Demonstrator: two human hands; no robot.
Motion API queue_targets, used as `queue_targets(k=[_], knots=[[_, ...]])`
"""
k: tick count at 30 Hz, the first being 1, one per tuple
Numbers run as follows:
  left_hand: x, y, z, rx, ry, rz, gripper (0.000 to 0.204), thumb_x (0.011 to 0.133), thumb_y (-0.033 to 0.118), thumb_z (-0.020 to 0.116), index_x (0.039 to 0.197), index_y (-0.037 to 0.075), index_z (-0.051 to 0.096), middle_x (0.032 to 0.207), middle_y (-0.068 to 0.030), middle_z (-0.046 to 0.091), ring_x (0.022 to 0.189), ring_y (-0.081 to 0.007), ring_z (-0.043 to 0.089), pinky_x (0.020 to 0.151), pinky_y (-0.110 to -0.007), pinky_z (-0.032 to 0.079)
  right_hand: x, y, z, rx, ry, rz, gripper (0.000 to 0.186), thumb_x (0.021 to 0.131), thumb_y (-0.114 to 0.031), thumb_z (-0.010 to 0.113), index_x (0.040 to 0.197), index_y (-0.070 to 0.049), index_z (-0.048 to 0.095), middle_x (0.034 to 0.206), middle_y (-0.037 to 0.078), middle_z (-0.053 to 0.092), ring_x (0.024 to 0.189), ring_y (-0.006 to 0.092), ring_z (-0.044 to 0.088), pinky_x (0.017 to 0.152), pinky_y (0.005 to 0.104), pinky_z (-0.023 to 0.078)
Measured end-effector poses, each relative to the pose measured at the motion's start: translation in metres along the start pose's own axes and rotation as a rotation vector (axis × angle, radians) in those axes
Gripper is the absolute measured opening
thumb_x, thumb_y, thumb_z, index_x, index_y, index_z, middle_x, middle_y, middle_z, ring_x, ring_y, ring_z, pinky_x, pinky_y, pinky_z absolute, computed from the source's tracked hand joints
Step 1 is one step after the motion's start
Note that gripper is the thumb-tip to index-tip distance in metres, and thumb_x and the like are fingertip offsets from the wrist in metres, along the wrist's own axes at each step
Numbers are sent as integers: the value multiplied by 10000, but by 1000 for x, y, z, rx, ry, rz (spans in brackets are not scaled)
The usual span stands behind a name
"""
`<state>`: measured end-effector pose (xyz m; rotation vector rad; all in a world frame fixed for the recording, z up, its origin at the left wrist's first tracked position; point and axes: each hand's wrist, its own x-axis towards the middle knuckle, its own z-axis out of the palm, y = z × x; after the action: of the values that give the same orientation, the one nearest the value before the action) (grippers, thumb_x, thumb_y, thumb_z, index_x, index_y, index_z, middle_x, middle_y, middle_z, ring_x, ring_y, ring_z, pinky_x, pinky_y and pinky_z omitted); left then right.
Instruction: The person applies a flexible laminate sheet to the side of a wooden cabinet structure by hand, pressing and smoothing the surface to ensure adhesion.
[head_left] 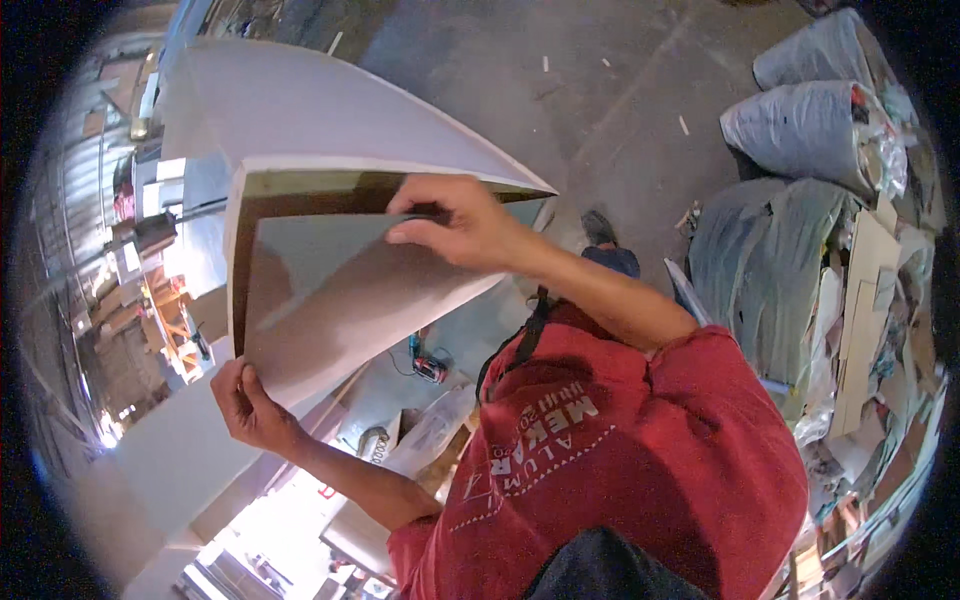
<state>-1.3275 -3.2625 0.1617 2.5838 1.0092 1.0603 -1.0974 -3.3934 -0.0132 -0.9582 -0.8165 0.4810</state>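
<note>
A large white panel structure stands in front of me, with an open triangular frame at its near end. A smooth, light brownish sheet lies across this opening, its upper part in shadow. My right hand pinches the sheet's upper edge between thumb and fingers, close to the frame's top rail. Down at the lower left corner, my left hand is closed with the thumb pressed on the sheet where it meets the frame. The left fingertips are partly hidden behind that corner.
A cordless power tool and a clear plastic bag lie below the sheet. At right stand stuffed bags, a plastic-covered pile and cardboard pieces. Small white scraps dot the concrete floor. Cluttered shelving lines the left.
</note>
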Motion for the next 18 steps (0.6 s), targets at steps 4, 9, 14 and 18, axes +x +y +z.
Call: queue_targets(k=[4,9,14,18], knots=[[-2,1,-6,-84,-61,123,55,846,30,616,849,-24,623,856,-70,593,820,-166,539,771,-283,440,-17,-6,-28,-218,-184,317,217,785,-138,714,921,1,618,869,66,632,814,125,558,719,268,437],[-28,0,-28,-105,-25,124,41,760,-10,651,798,-10,639,822,-93,603,819,-207,561,801,-329,451,-87,-32,-8,-373,-111,233,226,796,-175,706,900,8,624,788,84,601,774,141,567,691,287,450],[-31,1,-39,-160,-77,224,173,642,-42,677,803,21,688,803,-88,612,824,-229,580,823,-345,458,-110,-48,2,-409,-137,323,234,783,-103,723,973,1,633,852,61,636,828,177,597,747,305,478],[-40,-19,-63,-124,229,276,148,711,-6,687,853,33,692,868,-94,634,890,-254,604,908,-385,444,-166,-52,7,-303,86,273,211,767,-46,703,961,-3,633,934,66,646,816,178,595,730,315,486]])
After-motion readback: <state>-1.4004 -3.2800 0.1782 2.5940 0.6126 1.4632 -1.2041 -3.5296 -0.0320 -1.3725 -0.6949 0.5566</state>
